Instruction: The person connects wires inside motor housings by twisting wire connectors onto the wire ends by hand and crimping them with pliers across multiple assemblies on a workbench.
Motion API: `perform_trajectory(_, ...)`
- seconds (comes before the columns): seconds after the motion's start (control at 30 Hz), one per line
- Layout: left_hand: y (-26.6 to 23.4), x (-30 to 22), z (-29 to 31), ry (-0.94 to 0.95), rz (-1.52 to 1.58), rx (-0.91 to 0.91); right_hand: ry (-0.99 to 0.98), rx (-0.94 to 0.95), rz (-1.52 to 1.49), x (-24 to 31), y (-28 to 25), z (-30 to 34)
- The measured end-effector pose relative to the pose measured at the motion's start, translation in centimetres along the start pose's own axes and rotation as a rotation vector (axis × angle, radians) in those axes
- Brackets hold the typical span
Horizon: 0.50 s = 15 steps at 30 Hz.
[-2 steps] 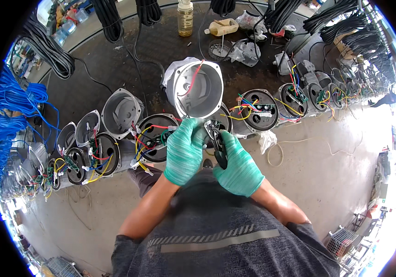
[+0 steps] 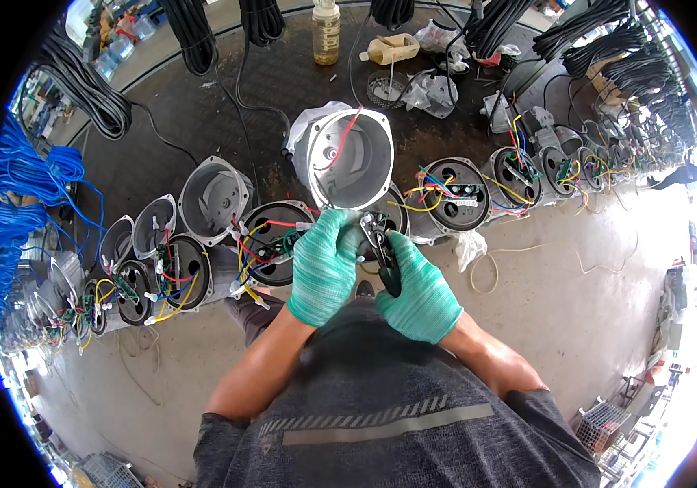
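Both my hands wear green knitted gloves and meet in front of my chest, just below an open grey metal housing (image 2: 374, 154). A red wire (image 2: 343, 145) hangs inside that housing. My right hand (image 2: 423, 294) is closed around pliers (image 2: 384, 259) with black handles and a metal head pointing up and left. Beside the pliers' head, my left hand (image 2: 322, 264) is closed, its fingertips pinched together near the housing's lower rim. What the left fingers hold is hidden. Left of that hand is a round black part (image 2: 271, 275) with a circuit board and coloured wires.
Along the bench edge stand several more housings (image 2: 215, 199) and wired round parts (image 2: 452, 213). Coiled black cables (image 2: 88, 85) hang at the far side, blue cable (image 2: 27, 187) at the left. A bottle (image 2: 326, 37), a yellowish container (image 2: 390, 49) and plastic bags (image 2: 431, 93) are on the dark bench (image 2: 202, 114).
My right hand and forearm have shifted very slightly to the left with the pliers. The left hand stays at the same place.
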<state>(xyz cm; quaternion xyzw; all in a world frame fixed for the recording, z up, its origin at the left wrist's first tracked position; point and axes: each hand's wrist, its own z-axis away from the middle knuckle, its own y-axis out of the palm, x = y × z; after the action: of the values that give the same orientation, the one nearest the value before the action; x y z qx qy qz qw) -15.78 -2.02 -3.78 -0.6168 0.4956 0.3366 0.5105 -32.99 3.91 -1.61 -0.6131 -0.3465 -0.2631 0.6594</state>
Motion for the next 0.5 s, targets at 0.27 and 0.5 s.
perform_trajectory(0.27, 0.2, -0.3, -0.1, -0.002, 0.023, 0.001, 0.083, 0.119, -0.089, -0.4, -1.3, -1.5)
perform_trajectory(0.5, 0.0, -1.0, -0.3, -0.233, 0.253, 0.063, -0.203, 0.023, 0.169, 0.9, -11.7, -1.2)
